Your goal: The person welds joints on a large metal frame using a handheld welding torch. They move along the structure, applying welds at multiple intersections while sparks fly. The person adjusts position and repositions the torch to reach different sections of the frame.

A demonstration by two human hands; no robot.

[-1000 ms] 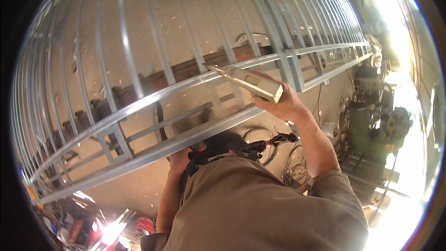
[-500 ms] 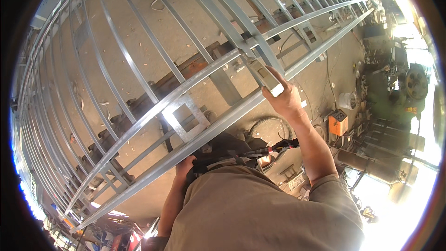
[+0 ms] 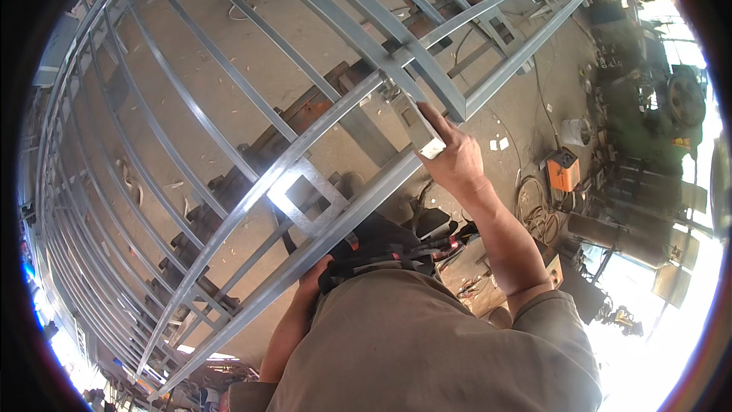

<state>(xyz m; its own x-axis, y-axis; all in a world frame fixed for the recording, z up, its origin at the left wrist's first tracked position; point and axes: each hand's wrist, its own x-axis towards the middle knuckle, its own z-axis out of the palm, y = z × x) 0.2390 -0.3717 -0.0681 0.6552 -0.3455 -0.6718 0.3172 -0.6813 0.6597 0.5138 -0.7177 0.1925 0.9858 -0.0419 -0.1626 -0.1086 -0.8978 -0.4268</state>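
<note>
In front of me stretches a large grey metal gate frame (image 3: 358, 208) of square tube with many thin bars. My right hand (image 3: 455, 159) is closed around the end of a pale rectangular metal lock box (image 3: 417, 129), its index finger lying along the box's right edge. The box sits in the frame by the gap between two upright tubes. My left hand (image 3: 316, 273) is low beside my waist, close to the lower rail; its fingers are mostly hidden. A shiny square plate (image 3: 335, 197) with a square opening sits between the two rails, left of the lock box.
An orange box-shaped machine (image 3: 563, 172) with a cable stands on the floor to the right, near a white bucket (image 3: 576, 132). Coiled cable (image 3: 540, 221) lies near my right arm. Green machinery with a wheel (image 3: 686, 99) stands at the far right. Dark steel supports (image 3: 309, 107) lie beneath the bars.
My right hand has drawn in on the lock box, its thumb and index finger less widely spread. The view has shifted, and my left hand stays low by the rail.
</note>
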